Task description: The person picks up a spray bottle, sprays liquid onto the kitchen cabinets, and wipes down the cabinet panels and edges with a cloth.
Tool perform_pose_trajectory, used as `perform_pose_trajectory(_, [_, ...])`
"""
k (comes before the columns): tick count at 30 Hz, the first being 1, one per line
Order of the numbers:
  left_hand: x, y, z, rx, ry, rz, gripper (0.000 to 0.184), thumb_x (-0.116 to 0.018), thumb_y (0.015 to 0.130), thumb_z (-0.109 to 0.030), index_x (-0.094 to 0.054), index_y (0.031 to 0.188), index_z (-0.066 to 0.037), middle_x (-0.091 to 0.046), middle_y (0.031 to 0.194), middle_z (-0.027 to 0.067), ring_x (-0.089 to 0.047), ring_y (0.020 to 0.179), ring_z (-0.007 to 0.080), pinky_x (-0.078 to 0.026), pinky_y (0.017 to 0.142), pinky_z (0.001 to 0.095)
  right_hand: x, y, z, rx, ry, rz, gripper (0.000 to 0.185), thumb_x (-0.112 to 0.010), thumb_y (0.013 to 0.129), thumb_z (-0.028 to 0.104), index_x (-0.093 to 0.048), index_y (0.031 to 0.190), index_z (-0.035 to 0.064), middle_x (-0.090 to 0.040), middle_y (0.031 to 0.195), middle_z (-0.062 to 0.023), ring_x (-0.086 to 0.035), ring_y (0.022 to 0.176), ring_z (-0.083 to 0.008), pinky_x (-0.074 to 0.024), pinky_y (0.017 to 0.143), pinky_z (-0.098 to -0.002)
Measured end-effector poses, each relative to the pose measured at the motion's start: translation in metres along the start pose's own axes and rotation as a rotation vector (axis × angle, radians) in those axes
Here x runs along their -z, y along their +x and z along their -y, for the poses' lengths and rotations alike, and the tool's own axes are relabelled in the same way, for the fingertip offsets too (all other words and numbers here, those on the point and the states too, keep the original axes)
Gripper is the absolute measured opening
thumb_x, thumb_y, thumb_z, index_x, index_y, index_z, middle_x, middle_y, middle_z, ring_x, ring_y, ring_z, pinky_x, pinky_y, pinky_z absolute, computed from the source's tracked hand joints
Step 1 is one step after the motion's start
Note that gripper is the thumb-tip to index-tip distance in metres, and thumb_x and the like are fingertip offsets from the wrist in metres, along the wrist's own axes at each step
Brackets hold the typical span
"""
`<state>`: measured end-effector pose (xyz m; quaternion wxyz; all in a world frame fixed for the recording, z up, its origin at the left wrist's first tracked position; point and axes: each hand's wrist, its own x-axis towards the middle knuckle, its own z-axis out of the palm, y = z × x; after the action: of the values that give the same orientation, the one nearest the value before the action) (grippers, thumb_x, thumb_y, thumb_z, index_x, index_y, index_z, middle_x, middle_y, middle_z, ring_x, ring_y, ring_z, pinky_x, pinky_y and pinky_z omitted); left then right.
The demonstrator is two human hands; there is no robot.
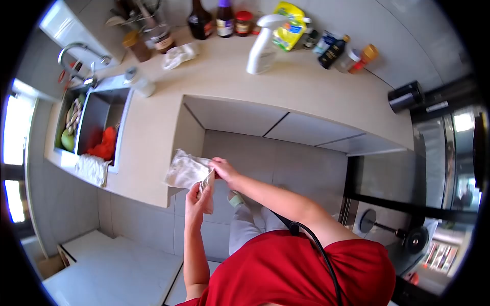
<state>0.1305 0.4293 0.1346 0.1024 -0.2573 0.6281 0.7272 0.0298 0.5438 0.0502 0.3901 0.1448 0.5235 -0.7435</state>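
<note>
Off-white fabric bunches between the person's two hands: the left hand (198, 198) has its fingers closed on the lower fold of the cloth (186, 171), thumb uppermost, while the right hand (223, 169) grips its right-hand edge with curled fingers. The cloth spreads leftward from this grasp, creased, and a narrow flap hangs below beside the left hand. Its far part overlaps the inner edge of the pale countertop (143, 137) in view; whether it touches there, one cannot tell. Further left, a second cloth (92, 169) drapes over the near rim of a steel double sink (116, 109). An orange-red item (105, 144) lies in the right basin, and a round green item (68, 139) sits in the left one, under a curved tap (76, 46). A translucent bottle (139, 82) stands just beside the sink, with a crumpled white cloth (181, 55) beyond it. Along the counter's back, a white spray bottle (261, 48) stands in front of a yellow pouch (289, 26), near a red-lidded jar (243, 23). At the far right end sits a black container (406, 97).
</note>
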Motion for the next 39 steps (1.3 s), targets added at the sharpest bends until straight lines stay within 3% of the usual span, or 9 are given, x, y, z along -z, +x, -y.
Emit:
perform_pose_trajectory(7, [-0.127, -0.001, 0.027, -0.006, 0.457, 0.463, 0.031, -0.065, 0.087, -0.021, -0.059, 0.109, 0.000, -0.058, 0.079, -0.0009, -0.050, 0.072, 0.0060, -0.042, 0.063, 0.0224, 0.201, -0.104, -0.030, 0.091, 0.573, -0.353, 0.020, -0.046, 0.083, 0.006, -0.056, 0.100, 0.0044, -0.060, 0.088, -0.0070, -0.060, 0.078, -0.0188, -0.0522, 0.068, -0.0352])
perform_pose_trajectory(11, [-0.226, -0.010, 0.061, -0.018, 0.370, 0.498, 0.031, -0.056, 0.094, -0.027, -0.061, 0.107, 0.001, -0.057, 0.078, -0.0026, -0.050, 0.073, 0.0055, -0.041, 0.064, 0.0212, 0.317, -0.198, -0.038, 0.470, 0.681, -0.334, 0.021, -0.044, 0.079, 0.002, -0.055, 0.097, 0.0058, -0.058, 0.087, -0.0066, -0.057, 0.074, -0.0180, -0.0512, 0.067, -0.0331])
perform_pose_trajectory(15, [-0.319, -0.014, 0.111, 0.170, 0.282, 0.485, 0.032, -0.055, 0.095, -0.029, -0.060, 0.104, 0.001, -0.061, 0.092, 0.0008, -0.055, 0.083, 0.0084, -0.045, 0.075, 0.0232, 0.454, -0.241, -0.093, 0.401, 0.978, -0.198, 0.016, -0.045, 0.080, 0.003, -0.055, 0.094, 0.0048, -0.060, 0.086, -0.0067, -0.058, 0.075, -0.0158, -0.0509, 0.068, -0.0299])
perform_pose_trajectory(17, [-0.355, -0.015, 0.125, 0.302, -0.231, 0.439, 0.031, -0.052, 0.096, -0.027, -0.057, 0.111, 0.000, -0.062, 0.105, 0.0052, -0.060, 0.093, 0.0146, -0.049, 0.083, 0.0292, 0.481, -0.289, -0.069, 0.536, 1.041, -0.261, 0.014, -0.049, 0.088, 0.007, -0.058, 0.099, 0.0051, -0.063, 0.089, -0.0059, -0.062, 0.076, -0.0156, -0.0535, 0.064, -0.0273])
perform_pose_trajectory(20, [-0.396, -0.030, 0.109, 0.282, -0.344, 0.410, 0.032, -0.049, 0.097, -0.024, -0.053, 0.117, 0.000, -0.060, 0.113, 0.0084, -0.060, 0.101, 0.0195, -0.049, 0.090, 0.0341, 0.508, -0.347, -0.033, 0.731, 0.947, -0.101, 0.020, -0.050, 0.091, 0.010, -0.057, 0.108, 0.0037, -0.063, 0.099, -0.0098, -0.064, 0.086, -0.0187, -0.0555, 0.071, -0.0290])
perform_pose_trajectory(22, [-0.409, -0.027, 0.127, 0.312, -0.353, 0.391, 0.032, -0.049, 0.097, -0.024, -0.052, 0.118, 0.000, -0.060, 0.112, 0.0086, -0.060, 0.101, 0.0192, -0.050, 0.090, 0.0346, 0.520, -0.357, -0.030, 0.569, 0.872, -0.375, 0.028, -0.054, 0.091, 0.013, -0.055, 0.116, 0.0024, -0.062, 0.110, -0.0129, -0.063, 0.098, -0.0226, -0.0550, 0.082, -0.0348])
perform_pose_trajectory(31, [-0.478, -0.023, 0.127, 0.283, -0.519, 0.433, 0.031, -0.042, 0.096, -0.013, -0.050, 0.124, -0.003, -0.056, 0.118, 0.0094, -0.057, 0.105, 0.0190, -0.049, 0.087, 0.0335, 0.557, -0.363, 0.009, 0.923, 1.036, -0.337, 0.040, -0.052, 0.093, 0.027, -0.051, 0.122, 0.0006, -0.057, 0.122, -0.0114, -0.054, 0.115, -0.0256, -0.0432, 0.100, -0.0428])
perform_pose_trajectory(36, [-0.501, -0.063, 0.096, 0.068, -0.782, 0.571, 0.049, -0.041, 0.074, 0.000, -0.051, 0.121, -0.007, -0.051, 0.127, 0.0144, -0.047, 0.121, 0.0286, -0.041, 0.100, 0.0455, 0.557, -0.397, 0.041, 0.941, 1.105, -0.283, 0.044, -0.040, 0.097, 0.033, -0.048, 0.129, 0.0042, -0.054, 0.128, -0.0107, -0.048, 0.122, -0.0267, -0.0362, 0.106, -0.0458])
perform_pose_trajectory(39, [-0.520, -0.054, 0.140, 0.128, -0.624, 0.402, 0.037, -0.047, 0.091, -0.025, -0.050, 0.123, -0.006, -0.051, 0.129, 0.0132, -0.046, 0.123, 0.0286, -0.039, 0.100, 0.0485, 0.566, -0.403, 0.049, 0.896, 1.048, -0.196, 0.050, -0.036, 0.097, 0.044, -0.047, 0.130, 0.0073, -0.053, 0.129, -0.0088, -0.048, 0.121, -0.0245, -0.0377, 0.103, -0.0451])
